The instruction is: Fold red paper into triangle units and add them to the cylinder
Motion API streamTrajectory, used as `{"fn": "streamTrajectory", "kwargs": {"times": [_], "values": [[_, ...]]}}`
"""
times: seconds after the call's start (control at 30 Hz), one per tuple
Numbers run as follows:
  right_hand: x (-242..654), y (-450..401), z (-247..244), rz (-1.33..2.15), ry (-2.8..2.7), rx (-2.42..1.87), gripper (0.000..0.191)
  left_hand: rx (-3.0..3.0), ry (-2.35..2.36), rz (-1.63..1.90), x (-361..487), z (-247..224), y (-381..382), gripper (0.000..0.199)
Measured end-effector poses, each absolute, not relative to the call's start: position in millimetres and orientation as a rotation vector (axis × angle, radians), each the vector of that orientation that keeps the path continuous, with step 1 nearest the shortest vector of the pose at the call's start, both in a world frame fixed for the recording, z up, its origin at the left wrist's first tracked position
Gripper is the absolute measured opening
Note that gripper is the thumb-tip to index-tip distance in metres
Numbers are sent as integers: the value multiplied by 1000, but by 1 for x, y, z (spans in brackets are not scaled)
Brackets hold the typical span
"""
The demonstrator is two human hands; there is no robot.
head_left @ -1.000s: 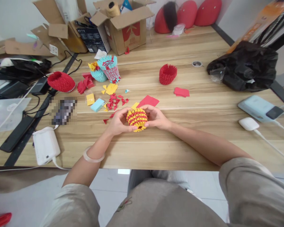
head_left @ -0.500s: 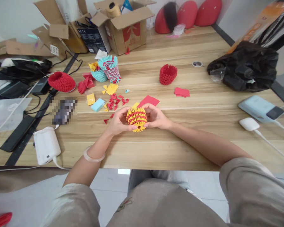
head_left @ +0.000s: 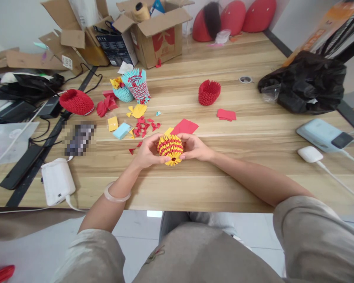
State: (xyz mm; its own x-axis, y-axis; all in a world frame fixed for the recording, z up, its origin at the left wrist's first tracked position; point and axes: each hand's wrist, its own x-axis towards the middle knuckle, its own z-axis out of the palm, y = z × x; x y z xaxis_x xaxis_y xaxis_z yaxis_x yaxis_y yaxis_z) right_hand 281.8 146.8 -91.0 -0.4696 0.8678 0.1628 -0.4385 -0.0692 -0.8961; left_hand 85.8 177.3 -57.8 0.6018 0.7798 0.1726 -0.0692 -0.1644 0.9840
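OK, near to far: both hands are just in from the front edge of the surface (head_left: 177,192), about midway along it. The left hand (head_left: 150,152) and right hand (head_left: 196,148) are closed around a yellow-and-red paper ball (head_left: 170,146), one on each side, thumbs at the near face. Ball is tilted so its small dark opening faces the person; can't tell if its underside touches the surface. Clear bracelet (head_left: 117,193) on the left forearm. White power brick (head_left: 58,181) sits near the front left corner, cable plugged in; white adapter (head_left: 310,155) and pale blue power bank (head_left: 324,135) are toward the right edge. Just beyond the ball: red paper sheet (head_left: 186,126), with a bit of yellow paper beside it. Beyond the left hand: scattered red folded pieces (head_left: 141,126), then light blue paper pack (head_left: 122,131) and yellow pack (head_left: 112,124). Red slips (head_left: 226,114) lie right of center. Farther out, a red paper bowl (head_left: 209,93) stands right of center, a blue-and-red paper vase (head_left: 140,88) left of it, black plastic bag (head_left: 306,84) by the right edge. Far edge: open cardboard box (head_left: 162,43) and red domed items (head_left: 233,17).
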Motion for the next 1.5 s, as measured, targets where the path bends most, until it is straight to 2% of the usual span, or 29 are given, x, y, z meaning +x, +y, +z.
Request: {"fn": "streamTrajectory", "kwargs": {"times": [0.13,0.9,1.23,1.3,1.43,1.5], "values": [[282,147,-92,1732,-1196,-550,48,1533,591,837,89,-55,175,46],[284,147,-92,1695,-1170,-554,52,1498,620,832,88,-57,177,48],[284,148,-82,1889,-910,-748,47,932,801,729,96,-52,169,52],[284,148,-80,1914,-848,-769,43,838,808,714,96,-51,170,47],[284,148,-80,1887,-755,-770,32,725,836,688,95,-52,174,21],[283,148,-82,1887,-761,-767,30,682,843,680,95,-53,175,15]]}}
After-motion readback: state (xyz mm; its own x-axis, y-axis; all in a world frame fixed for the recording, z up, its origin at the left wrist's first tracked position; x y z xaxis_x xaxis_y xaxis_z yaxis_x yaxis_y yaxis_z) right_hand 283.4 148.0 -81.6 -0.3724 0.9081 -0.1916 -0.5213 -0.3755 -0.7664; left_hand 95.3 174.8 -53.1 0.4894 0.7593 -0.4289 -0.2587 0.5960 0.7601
